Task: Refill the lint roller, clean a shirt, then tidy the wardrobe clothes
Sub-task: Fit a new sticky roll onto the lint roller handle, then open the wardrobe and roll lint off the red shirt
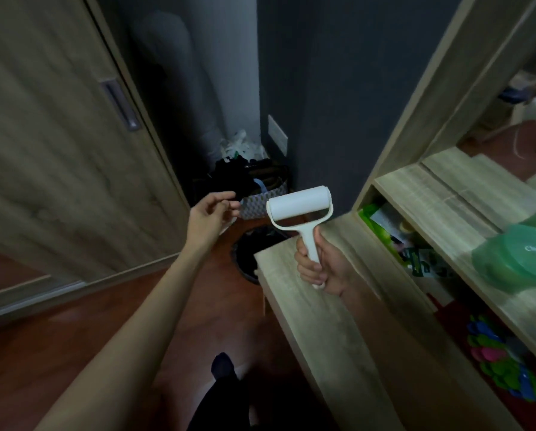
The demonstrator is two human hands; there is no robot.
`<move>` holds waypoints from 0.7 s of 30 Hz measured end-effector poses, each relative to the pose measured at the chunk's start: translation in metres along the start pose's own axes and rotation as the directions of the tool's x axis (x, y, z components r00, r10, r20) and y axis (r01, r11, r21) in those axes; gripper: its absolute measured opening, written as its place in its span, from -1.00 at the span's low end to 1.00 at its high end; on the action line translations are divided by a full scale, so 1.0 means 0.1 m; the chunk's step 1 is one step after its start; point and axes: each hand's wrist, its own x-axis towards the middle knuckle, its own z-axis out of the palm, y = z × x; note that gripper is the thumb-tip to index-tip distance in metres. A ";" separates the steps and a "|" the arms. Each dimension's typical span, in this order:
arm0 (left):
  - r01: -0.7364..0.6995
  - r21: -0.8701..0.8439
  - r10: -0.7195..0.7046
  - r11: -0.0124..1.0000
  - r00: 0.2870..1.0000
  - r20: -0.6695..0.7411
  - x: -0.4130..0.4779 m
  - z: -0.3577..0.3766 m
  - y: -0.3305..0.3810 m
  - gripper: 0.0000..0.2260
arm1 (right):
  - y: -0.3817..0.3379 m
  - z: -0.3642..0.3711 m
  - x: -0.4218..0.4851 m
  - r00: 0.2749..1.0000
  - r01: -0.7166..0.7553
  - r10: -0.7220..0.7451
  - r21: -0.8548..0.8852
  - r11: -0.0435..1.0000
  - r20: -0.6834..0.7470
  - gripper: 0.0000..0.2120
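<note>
Right hand (319, 269) grips lint roller (299, 206), left hand (212, 213) near.

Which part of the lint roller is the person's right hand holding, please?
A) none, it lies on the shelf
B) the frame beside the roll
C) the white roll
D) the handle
D: the right hand grips the lint roller by its handle, the roll standing above the fist.

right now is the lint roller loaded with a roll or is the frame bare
Loaded: a white roll fills the frame of the lint roller, which the right hand grips by the handle, roll end up.
</note>
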 end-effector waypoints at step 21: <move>-0.218 0.800 0.629 0.559 0.740 -0.238 2.54 -2.60 0.10 -0.50 | -0.26 1.08 3.65 0.962 -0.047 0.044 0.006 0.999 0.269 -0.54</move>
